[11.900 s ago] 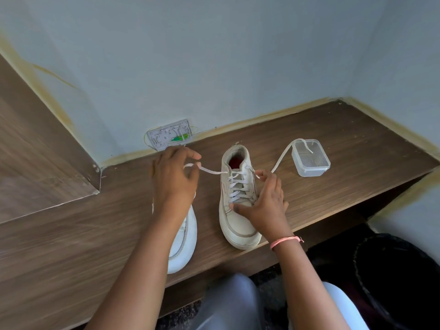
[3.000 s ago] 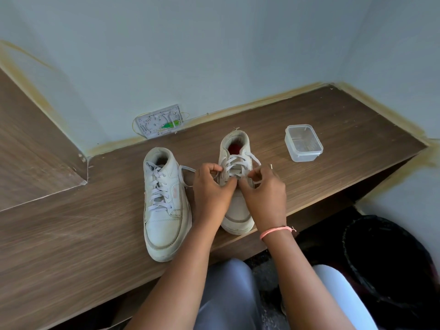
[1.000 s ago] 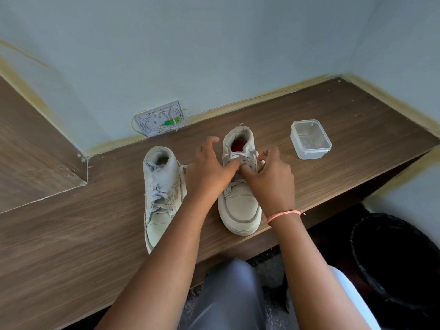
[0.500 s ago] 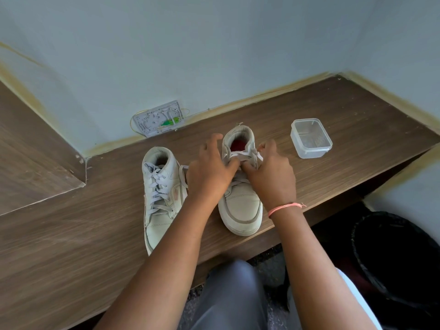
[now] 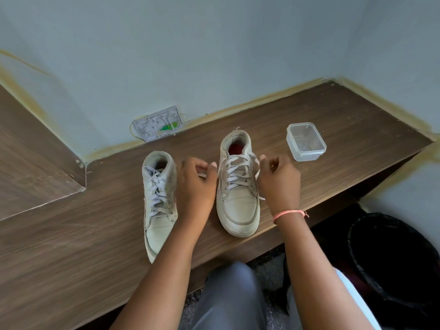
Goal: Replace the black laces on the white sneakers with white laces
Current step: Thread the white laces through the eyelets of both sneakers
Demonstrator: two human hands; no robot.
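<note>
Two white sneakers stand side by side on the wooden shelf (image 5: pixel 357 129), toes toward me, both threaded with white laces. The left sneaker (image 5: pixel 158 206) is partly covered by my left forearm. My hands flank the right sneaker (image 5: pixel 240 208). My left hand (image 5: pixel 197 186) pinches a piece of the white lace (image 5: pixel 238 172) between thumb and fingers at the shoe's left side. On the shoe's other side, my right hand (image 5: pixel 279 182) has its fingers curled around the other part of the lace, a strand of which trails down beside the shoe. No black lace is in view.
A clear plastic container (image 5: pixel 306 141) sits open on the shelf to the right of the shoes. A loose socket plate (image 5: pixel 158 123) leans at the wall behind. A raised wooden step (image 5: pixel 35 163) lies to the left. A black bin (image 5: pixel 392 258) stands below right, past the shelf's front edge.
My hands were together over the right sneaker's top eyelets; now they have drawn apart to either side, each with a piece of lace, uncovering the laced front.
</note>
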